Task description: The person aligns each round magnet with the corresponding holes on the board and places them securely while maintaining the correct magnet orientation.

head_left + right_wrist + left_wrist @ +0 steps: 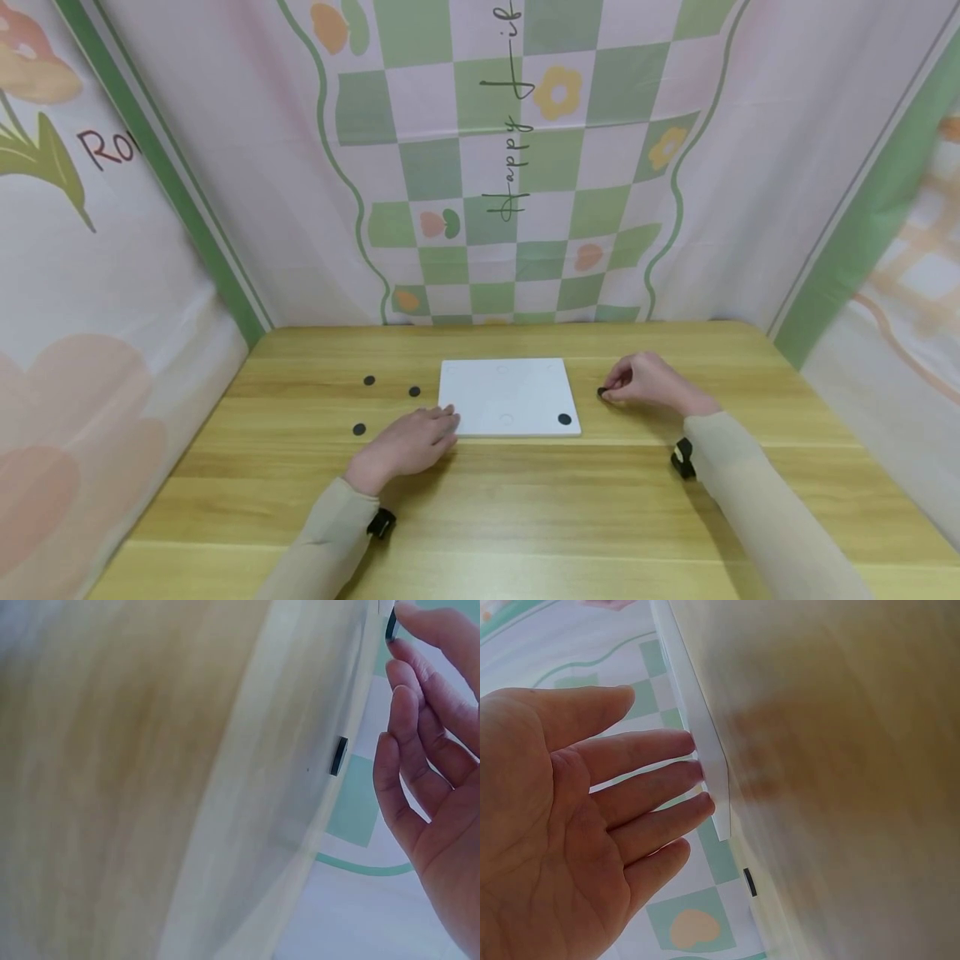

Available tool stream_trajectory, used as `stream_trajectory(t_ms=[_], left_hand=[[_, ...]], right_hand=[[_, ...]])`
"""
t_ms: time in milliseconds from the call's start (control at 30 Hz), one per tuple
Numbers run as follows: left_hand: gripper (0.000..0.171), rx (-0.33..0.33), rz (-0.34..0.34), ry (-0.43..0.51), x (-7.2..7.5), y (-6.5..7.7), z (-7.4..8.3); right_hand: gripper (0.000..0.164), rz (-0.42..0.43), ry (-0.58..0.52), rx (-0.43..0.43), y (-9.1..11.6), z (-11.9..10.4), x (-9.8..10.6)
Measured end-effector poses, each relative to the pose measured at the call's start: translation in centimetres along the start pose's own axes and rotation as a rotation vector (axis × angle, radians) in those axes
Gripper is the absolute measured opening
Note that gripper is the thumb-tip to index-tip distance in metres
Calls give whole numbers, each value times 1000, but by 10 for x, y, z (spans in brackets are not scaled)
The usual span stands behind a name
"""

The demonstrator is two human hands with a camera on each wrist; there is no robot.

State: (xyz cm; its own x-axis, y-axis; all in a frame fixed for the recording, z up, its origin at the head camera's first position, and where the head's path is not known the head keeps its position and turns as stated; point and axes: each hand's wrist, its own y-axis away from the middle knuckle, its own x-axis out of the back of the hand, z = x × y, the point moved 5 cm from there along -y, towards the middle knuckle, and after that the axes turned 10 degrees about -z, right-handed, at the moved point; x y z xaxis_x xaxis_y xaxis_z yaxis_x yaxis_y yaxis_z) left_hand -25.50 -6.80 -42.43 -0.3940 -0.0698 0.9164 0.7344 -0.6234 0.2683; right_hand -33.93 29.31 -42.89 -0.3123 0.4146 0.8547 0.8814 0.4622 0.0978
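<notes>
A white rectangular board (502, 396) lies on the wooden table, with one black disc (565, 419) on its near right corner. My left hand (412, 439) has its fingers extended, and its fingertips touch the board's near left corner; the left wrist view shows them against the board's edge (705, 750). Right of the board, my right hand (647, 382) pinches a black disc (391, 624) between thumb and index finger, close to the tabletop. Another black disc (339, 756) lies on the table in the right wrist view, hidden in the head view.
Left of the board, three black discs (415, 391) lie spread on the table (525, 517). Faint round marks show on the board. Patterned curtains (517, 167) enclose the table at the back and both sides. Each wrist carries a small black device (682, 458).
</notes>
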Motion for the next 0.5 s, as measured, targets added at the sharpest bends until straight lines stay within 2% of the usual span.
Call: stream_trajectory(t_ms=[500], left_hand=[[45,-2,1,4,1,1,0]], right_hand=[[11,26,-22,10,-2,-2,2]])
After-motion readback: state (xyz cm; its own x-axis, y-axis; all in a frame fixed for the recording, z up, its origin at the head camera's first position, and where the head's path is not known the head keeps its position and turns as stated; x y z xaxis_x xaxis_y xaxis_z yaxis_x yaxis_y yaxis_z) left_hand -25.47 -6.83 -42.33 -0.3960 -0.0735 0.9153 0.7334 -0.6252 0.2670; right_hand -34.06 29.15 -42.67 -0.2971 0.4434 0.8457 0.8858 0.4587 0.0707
